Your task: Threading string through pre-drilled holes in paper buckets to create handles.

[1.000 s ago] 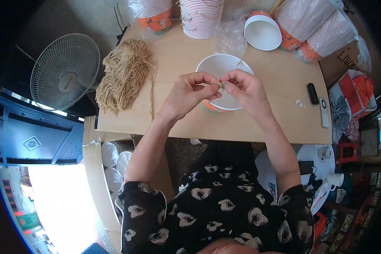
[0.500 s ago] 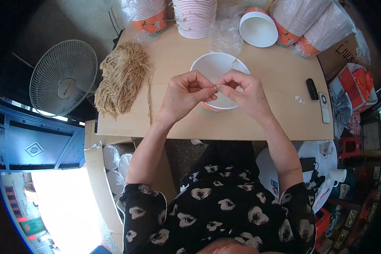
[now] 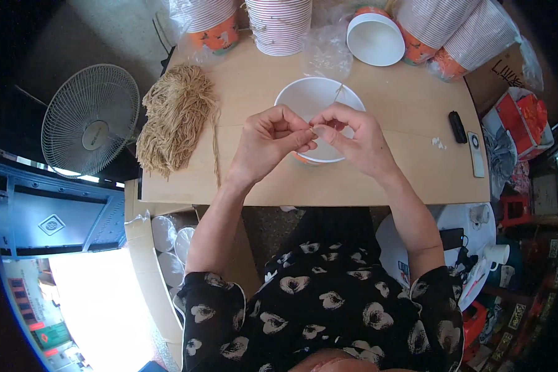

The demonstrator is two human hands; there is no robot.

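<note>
Meeting fingertip to fingertip, left hand (image 3: 265, 140) and right hand (image 3: 356, 135) pinching something tiny (image 3: 313, 128)

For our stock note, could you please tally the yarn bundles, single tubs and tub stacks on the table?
Yarn bundles: 1
Single tubs: 2
Tub stacks: 4
Total: 7

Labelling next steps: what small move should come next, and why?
Perhaps ease left hand and right hand slightly apart: their fingers meet above the white-lined tub, and anything pinched between is too small to make out.
</note>
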